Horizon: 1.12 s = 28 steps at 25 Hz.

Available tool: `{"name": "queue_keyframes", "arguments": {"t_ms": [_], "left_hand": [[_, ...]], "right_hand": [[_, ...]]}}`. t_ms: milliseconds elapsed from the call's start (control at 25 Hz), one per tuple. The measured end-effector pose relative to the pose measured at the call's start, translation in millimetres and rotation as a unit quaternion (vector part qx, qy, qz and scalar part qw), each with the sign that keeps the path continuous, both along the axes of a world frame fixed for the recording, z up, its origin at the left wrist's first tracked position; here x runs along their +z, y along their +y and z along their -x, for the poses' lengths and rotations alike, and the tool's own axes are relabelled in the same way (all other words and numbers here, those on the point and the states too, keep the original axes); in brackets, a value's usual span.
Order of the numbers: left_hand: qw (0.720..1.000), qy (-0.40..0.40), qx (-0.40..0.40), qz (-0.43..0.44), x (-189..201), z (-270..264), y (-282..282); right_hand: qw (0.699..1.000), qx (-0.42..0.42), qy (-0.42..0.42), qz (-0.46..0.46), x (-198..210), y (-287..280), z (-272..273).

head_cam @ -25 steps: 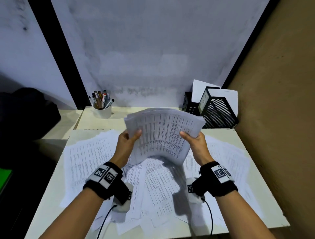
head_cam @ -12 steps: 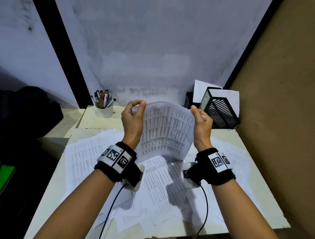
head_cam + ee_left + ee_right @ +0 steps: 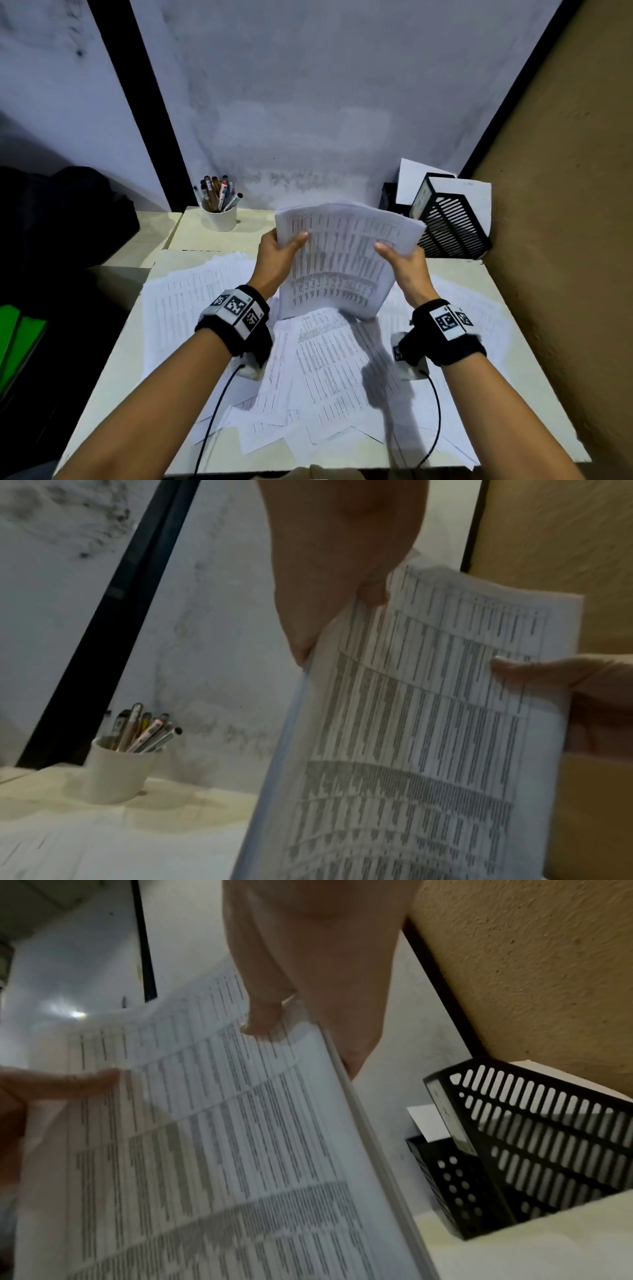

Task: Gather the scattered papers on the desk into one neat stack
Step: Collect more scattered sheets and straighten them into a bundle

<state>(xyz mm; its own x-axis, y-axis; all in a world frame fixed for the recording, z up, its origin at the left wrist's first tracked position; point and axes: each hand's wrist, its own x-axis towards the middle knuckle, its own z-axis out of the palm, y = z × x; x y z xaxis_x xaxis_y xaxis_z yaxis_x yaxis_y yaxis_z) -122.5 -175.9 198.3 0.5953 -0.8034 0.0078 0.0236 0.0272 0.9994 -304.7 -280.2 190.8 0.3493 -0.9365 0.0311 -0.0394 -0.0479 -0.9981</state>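
Note:
A bundle of printed sheets stands nearly upright above the desk, its lower edge close to the loose papers. My left hand grips its left edge, thumb on the front face; in the left wrist view the left hand pinches the bundle. My right hand grips the right edge, thumb on the front, and in the right wrist view the right hand holds the bundle. More printed sheets lie scattered and overlapping over the cream desk.
A white cup of pens stands at the back left. Black slotted file holders with white sheets stand at the back right beside a tan wall. A dark bag lies left of the desk. Cables run from both wristbands.
The bundle, raised upright near the wall half a second ago, has come down toward the desk, and both hands have slid from its top corners to its sides.

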Motion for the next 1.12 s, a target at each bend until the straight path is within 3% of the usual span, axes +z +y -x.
{"name": "queue_keyframes", "arguments": {"t_ms": [160, 240, 320, 440, 520, 640, 720, 840, 1040, 1120], "left_hand": [[1.000, 0.016, 0.021, 0.005, -21.1, 1.7, 11.1], [0.996, -0.005, -0.018, -0.084, -50.6, 2.7, 19.1], [0.977, -0.038, -0.063, -0.199, -86.5, -2.7, 30.2], [0.942, -0.065, 0.012, -0.330, -134.6, -37.0, 71.2], [0.894, -0.086, 0.086, -0.430, -155.9, -69.7, 107.9], [0.783, -0.149, 0.138, -0.588, -183.7, -115.3, 152.4], [0.750, -0.155, 0.157, -0.624, -188.7, -130.5, 162.3], [0.763, -0.099, 0.193, -0.609, -192.4, -135.5, 156.0], [0.821, -0.158, 0.041, -0.547, -197.0, -120.6, 137.1], [0.845, -0.160, 0.015, -0.510, -200.0, -112.4, 131.5]], "right_hand": [[0.999, 0.039, 0.005, -0.038, -22.0, 5.4, 11.9], [0.991, 0.062, 0.080, -0.085, -48.9, 17.4, 14.1], [0.989, 0.018, 0.120, -0.086, -65.7, 21.6, 11.4], [0.992, -0.024, 0.123, -0.032, -55.6, 8.0, 8.4], [0.987, -0.017, 0.162, -0.008, -52.4, -0.7, 5.2], [0.976, -0.043, 0.214, -0.017, -62.9, 9.0, 5.6], [0.967, -0.074, 0.241, -0.036, -70.8, 16.7, 5.4], [0.953, -0.108, 0.275, -0.065, -88.5, 23.6, 10.0], [0.946, -0.165, 0.253, -0.115, -98.3, 40.6, 8.1], [0.946, -0.189, 0.240, -0.108, -92.1, 47.7, 6.6]]}}
